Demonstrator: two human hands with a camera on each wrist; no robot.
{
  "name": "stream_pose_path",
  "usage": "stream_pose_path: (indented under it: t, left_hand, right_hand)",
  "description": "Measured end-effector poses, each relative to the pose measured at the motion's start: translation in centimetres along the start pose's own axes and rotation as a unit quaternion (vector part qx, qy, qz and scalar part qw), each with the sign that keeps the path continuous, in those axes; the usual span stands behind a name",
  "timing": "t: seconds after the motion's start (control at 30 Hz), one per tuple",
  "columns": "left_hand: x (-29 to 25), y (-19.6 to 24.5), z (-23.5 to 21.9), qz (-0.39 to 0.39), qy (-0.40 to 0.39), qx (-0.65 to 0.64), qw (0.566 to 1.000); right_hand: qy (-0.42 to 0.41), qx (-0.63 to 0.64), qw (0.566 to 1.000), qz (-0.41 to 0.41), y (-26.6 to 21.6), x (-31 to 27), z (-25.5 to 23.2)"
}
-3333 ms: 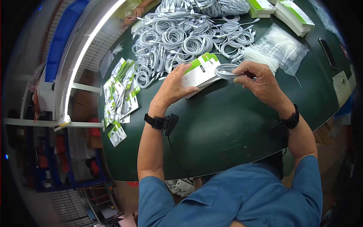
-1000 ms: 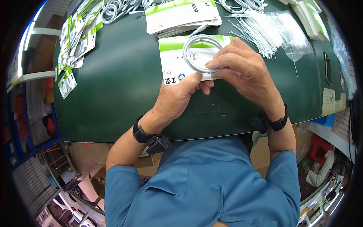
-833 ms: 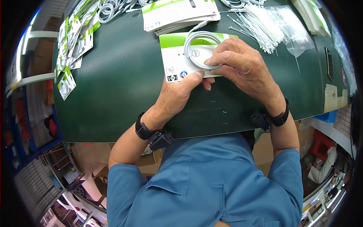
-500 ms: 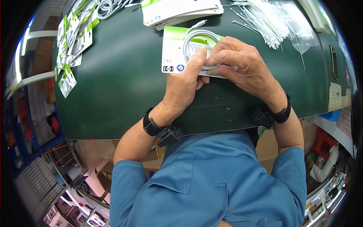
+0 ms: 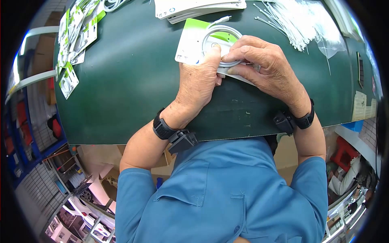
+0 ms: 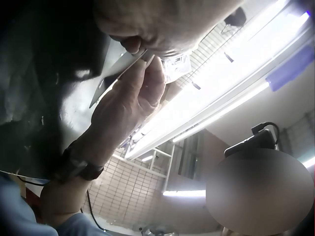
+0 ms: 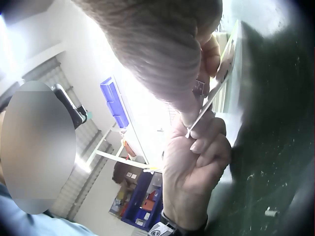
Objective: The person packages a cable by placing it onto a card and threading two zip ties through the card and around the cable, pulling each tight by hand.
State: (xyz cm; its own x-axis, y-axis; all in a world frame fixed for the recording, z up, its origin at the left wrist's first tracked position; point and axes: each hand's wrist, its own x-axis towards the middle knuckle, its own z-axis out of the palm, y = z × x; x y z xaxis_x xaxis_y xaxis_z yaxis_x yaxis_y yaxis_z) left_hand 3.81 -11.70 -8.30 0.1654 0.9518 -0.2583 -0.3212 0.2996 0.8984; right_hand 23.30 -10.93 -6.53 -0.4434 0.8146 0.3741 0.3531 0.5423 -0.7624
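In the head view my left hand (image 5: 197, 85) grips a white-and-green packaging card (image 5: 189, 42) by its near edge, its thumb lying over the front inside a cable coil and its fingers underneath. The coiled light grey cable (image 5: 222, 28) lies against the card's face, one connector end (image 5: 222, 20) sticking up past the far side. My right hand (image 5: 265, 65) pinches the coil's near right side between thumb and fingers, close against the card. From the right wrist view the card (image 7: 212, 98) appears edge-on between both hands; the right fingertips are partly hidden.
A stack of cards (image 5: 202, 11) lies just beyond the hands. White cable ties (image 5: 289, 24) spread at the back right beside a clear bag (image 5: 328, 40). Carded cables (image 5: 77, 36) pile at the left, and a phone (image 5: 359, 69) lies at the right.
Earlier the left hand was at the card stack while the right held the coil apart. One card now sits under the coil nearer the body, and the left thumb has moved up inside the coil.
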Motion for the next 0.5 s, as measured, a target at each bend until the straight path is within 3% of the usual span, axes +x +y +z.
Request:
stream_pose_path:
  t: [0.5]
  left_hand:
    - [-0.1,0.0,0.2,0.033,0.038,0.003,0.999]
  right_hand:
    - [0.071,-0.053,0.993,-0.077,-1.1,0.4,-0.2]
